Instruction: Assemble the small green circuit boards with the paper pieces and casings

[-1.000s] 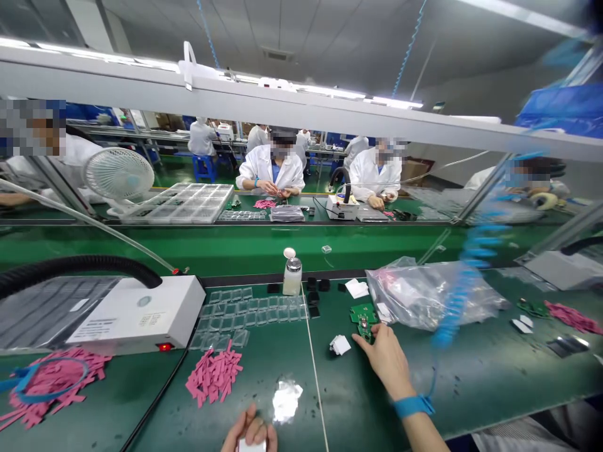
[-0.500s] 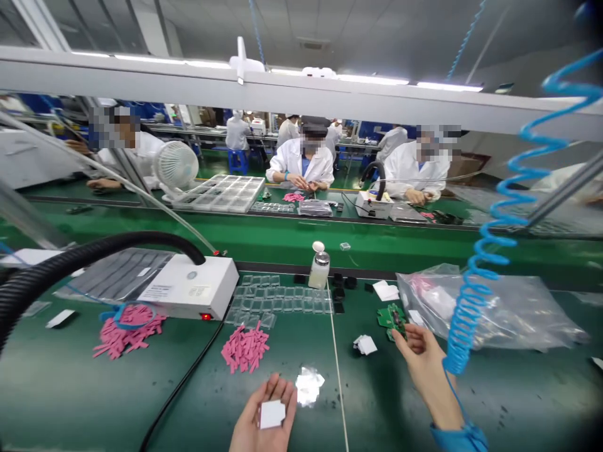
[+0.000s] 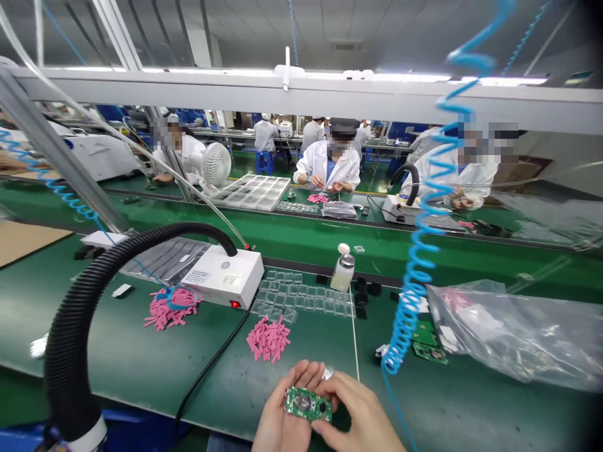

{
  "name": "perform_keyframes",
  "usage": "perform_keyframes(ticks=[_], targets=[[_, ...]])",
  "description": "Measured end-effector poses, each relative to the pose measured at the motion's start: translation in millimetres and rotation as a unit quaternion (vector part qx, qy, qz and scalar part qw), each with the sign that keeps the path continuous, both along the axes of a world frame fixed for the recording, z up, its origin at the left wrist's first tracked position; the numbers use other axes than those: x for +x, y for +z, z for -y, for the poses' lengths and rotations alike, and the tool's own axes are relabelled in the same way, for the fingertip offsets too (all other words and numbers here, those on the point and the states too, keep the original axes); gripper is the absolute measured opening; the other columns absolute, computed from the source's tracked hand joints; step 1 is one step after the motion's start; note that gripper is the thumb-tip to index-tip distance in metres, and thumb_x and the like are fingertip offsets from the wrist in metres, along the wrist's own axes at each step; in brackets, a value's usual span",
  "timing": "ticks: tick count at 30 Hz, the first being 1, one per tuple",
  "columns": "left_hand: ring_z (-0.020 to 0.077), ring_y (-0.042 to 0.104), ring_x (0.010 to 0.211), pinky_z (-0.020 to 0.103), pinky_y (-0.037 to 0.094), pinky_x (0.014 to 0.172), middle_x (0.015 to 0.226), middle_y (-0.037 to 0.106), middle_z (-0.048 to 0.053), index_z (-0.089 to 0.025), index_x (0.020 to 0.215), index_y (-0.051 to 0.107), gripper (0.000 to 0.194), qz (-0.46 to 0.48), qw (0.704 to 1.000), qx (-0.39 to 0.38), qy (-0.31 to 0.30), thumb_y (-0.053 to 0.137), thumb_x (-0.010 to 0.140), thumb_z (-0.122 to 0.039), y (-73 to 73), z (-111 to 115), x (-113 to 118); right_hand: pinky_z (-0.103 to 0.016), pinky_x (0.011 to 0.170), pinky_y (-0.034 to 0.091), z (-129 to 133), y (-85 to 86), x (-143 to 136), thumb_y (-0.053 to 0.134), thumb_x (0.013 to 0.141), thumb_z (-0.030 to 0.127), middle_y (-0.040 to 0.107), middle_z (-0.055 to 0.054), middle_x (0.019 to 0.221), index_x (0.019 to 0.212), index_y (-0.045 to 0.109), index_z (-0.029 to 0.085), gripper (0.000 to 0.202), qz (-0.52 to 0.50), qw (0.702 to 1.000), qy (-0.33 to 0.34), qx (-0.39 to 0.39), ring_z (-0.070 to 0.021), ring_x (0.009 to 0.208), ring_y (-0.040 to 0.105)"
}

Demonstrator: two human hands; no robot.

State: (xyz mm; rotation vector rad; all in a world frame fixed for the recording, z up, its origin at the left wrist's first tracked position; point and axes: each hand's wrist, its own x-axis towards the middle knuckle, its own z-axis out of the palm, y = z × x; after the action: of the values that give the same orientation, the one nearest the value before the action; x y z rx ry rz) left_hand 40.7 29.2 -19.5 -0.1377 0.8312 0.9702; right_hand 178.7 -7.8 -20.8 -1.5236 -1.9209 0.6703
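A small green circuit board (image 3: 304, 405) with a round dark part lies across the palm of my left hand (image 3: 282, 417). That hand is turned up and cupped, its thumb against the board's left end and its fingers curled behind it. My right hand (image 3: 358, 411) pinches the board's right end between thumb and fingers. A shiny clear piece (image 3: 328, 374) shows partly behind the right hand. The white square that lay in my left palm is hidden. Left of my hands is a pile of pink strips (image 3: 268, 339).
A blue coiled hose (image 3: 414, 282) hangs at the right, before more green boards (image 3: 426, 339) and a plastic bag (image 3: 509, 339). Clear square pieces (image 3: 306, 298), a pump bottle (image 3: 343, 273) and a white box (image 3: 230, 276) with a black duct (image 3: 80, 339) stand behind. Co-workers (image 3: 330, 163) sit opposite.
My right hand has brought a green board from beside the bag to my left palm. The white square in that palm is now out of sight. The view has turned left.
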Motion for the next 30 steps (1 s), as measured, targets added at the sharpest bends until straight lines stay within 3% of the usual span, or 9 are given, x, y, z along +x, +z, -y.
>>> perform_keyframes(ticks=[9, 20, 30], targets=[[0.0261, 0.068, 0.095, 0.037, 0.052, 0.088, 0.089, 0.074, 0.017, -0.006, 0.081, 0.070, 0.028, 0.014, 1.000, 0.013, -0.023, 0.044, 0.089, -0.012, -0.6, 1, -4, -0.023, 0.065, 0.049, 3, -5.2, 4, 0.074, 0.072, 0.019, 0.065, 0.000, 0.084, 0.097, 0.066, 0.026, 0.027, -0.044, 0.999, -0.005, 0.004, -0.0155, 0.070, 0.060], [0.0291, 0.065, 0.102, 0.040, 0.051, 0.089, 0.097, 0.072, 0.019, -0.004, 0.089, 0.069, 0.026, 0.060, 0.997, 0.033, -0.041, 0.051, 0.088, -0.023, -5.2, 2, -7, -0.026, 0.064, 0.052, 2, -11.9, 1, 0.076, 0.074, 0.027, 0.066, -0.002, 0.080, 0.094, 0.069, 0.023, 0.022, -0.075, 0.995, -0.014, 0.057, -0.0172, 0.068, 0.062], [0.0280, 0.063, 0.106, 0.040, 0.050, 0.092, 0.100, 0.072, 0.019, -0.006, 0.086, 0.069, 0.026, 0.066, 0.997, 0.024, -0.015, 0.046, 0.090, -0.017, 2.5, 3, -3, -0.024, 0.064, 0.051, 4, -8.0, 0, 0.076, 0.073, 0.022, 0.065, -0.001, 0.081, 0.097, 0.070, 0.026, 0.024, -0.079, 0.996, -0.025, 0.011, -0.0167, 0.071, 0.061]])
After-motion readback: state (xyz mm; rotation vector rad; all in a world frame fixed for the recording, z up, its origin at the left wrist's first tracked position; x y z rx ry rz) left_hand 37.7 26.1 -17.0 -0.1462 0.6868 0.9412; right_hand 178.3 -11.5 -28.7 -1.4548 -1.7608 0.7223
